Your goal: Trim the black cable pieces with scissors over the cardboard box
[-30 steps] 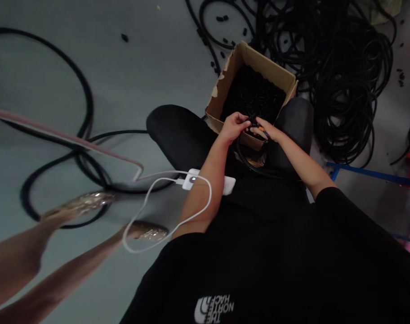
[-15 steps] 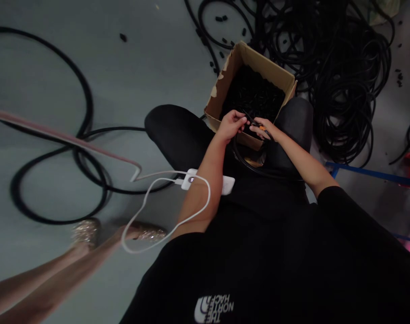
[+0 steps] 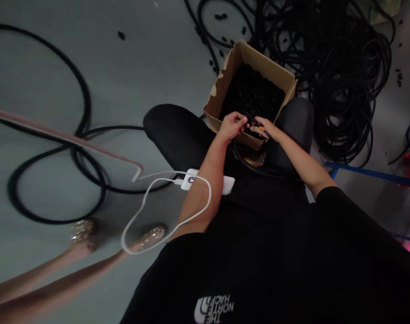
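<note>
One left hand (image 3: 234, 125): thumb and fingertips pinched together, apparently on a black hose (image 3: 251, 170); the exact grip is too dark to settle.

One right hand (image 3: 264, 128): just beside the left, fingers curled around an orange-marked hand tool (image 3: 261, 128); whether its tips are parted cannot be told.

Step, as judged: hose being presented to tool, probably for cutting. Next move would call for a steady left pinch, a squeeze from the right, and left fingertips clear of the tool.

One run of that hose, looping down from the hands toward the lap.

One open cardboard box (image 3: 269, 63), under and beyond the hands, holding many small black pieces (image 3: 254, 90).

One large hose tangle (image 3: 346, 94), right of the box, on the floor (image 3: 140, 76).

Several loose black bits (image 3: 218, 17), beyond the box.

One white power bank (image 3: 227, 184), partly covered by the left forearm (image 3: 211, 166).
</note>
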A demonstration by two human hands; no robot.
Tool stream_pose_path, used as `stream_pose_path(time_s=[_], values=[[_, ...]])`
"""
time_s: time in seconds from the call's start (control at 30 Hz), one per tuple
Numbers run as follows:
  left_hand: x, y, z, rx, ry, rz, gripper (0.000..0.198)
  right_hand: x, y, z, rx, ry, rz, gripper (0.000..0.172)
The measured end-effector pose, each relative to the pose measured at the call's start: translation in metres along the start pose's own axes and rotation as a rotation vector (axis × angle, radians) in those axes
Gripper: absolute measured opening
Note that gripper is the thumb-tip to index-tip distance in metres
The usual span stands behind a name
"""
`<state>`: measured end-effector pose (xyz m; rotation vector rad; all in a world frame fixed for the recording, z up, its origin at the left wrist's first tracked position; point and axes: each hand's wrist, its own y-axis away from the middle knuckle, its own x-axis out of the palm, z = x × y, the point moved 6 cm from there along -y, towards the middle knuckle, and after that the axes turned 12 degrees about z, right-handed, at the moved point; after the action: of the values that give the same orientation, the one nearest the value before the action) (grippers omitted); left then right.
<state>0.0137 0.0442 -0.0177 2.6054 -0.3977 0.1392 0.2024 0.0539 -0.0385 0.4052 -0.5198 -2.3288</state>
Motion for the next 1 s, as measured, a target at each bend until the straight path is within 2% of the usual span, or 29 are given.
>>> stream_pose_path(time_s=[0.13, 0.27, 0.43, 0.7, 0.9, 1.0], values=[[-0.004, 0.001, -0.002, -0.01, 0.035, -0.016, 0.045, -0.005, 0.006, 0.004, -0.006, 0.11, -0.01, 0.023], [-0.005, 0.003, -0.002, -0.028, 0.06, 0.017, 0.045, -0.007, 0.01, 0.006, -0.019, 0.191, -0.001, 0.02], [0.0, 0.006, 0.0, -0.097, 0.053, 0.127, 0.042, -0.003, 0.01, 0.008, -0.041, 0.142, 0.057, 0.019], [-0.003, 0.003, 0.0, -0.093, 0.144, 0.156, 0.049, -0.011, 0.012, 0.005, -0.04, 0.241, 0.029, 0.016], [0.005, 0.006, 0.005, -0.146, 0.13, 0.266, 0.048, -0.007, 0.008, 0.001, -0.06, 0.161, 0.112, 0.018], [0.003, 0.005, 0.005, -0.144, 0.145, 0.267, 0.05, -0.009, 0.008, 0.001, -0.058, 0.163, 0.096, 0.018]])
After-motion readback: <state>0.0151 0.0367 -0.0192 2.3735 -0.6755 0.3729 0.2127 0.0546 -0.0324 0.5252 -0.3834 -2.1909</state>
